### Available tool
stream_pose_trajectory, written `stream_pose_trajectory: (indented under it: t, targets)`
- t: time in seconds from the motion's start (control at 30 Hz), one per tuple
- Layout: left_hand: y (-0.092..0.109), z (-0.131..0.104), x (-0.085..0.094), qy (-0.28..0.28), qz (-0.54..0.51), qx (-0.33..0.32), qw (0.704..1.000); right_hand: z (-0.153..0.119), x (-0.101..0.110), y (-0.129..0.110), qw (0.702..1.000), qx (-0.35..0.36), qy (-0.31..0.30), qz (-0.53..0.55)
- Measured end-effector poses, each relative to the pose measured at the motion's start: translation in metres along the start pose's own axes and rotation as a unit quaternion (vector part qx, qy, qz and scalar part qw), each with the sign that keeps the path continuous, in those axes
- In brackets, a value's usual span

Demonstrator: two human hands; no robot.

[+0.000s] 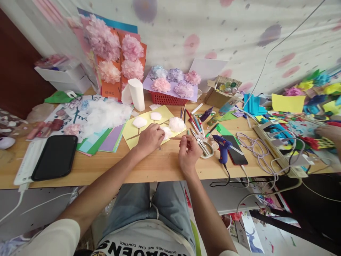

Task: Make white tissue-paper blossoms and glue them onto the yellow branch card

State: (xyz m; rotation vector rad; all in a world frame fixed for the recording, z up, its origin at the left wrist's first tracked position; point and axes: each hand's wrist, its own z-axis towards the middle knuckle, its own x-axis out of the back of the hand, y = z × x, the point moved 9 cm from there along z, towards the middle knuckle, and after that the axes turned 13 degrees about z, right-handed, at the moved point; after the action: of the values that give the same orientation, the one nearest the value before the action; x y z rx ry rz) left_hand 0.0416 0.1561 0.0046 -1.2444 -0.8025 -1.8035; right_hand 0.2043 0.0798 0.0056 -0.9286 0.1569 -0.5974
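My left hand (149,139) rests on a yellow paper sheet (128,132) at the table's front middle, its fingertips pressing a white cotton puff (167,132). More white puffs (177,124) and thin brown stick stems lie on the sheet. My right hand (188,152) is just right of the sheet and pinches a thin wooden stick (179,139) that points left toward the left hand.
Scissors (203,145), a blue glue gun (223,146) on a red phone, and pens lie right of my hands. A black phone (55,157) and cotton wool (105,114) sit left. Paper flowers, a red basket (167,99) and a paper roll stand behind. Another person's hand (328,132) shows far right.
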Motion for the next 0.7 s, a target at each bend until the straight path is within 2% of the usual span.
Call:
stream_pose_trajectory:
  t: [0.37, 0.7]
  targets:
    - [-0.009, 0.002, 0.001, -0.022, -0.035, 0.043, 0.998, -0.001, -0.006, 0.006, 0.999, -0.029, -0.006, 0.033]
    - [-0.013, 0.002, -0.004, -0.025, -0.056, 0.050, 0.997, 0.001, -0.015, 0.001, 0.996, -0.036, -0.021, 0.082]
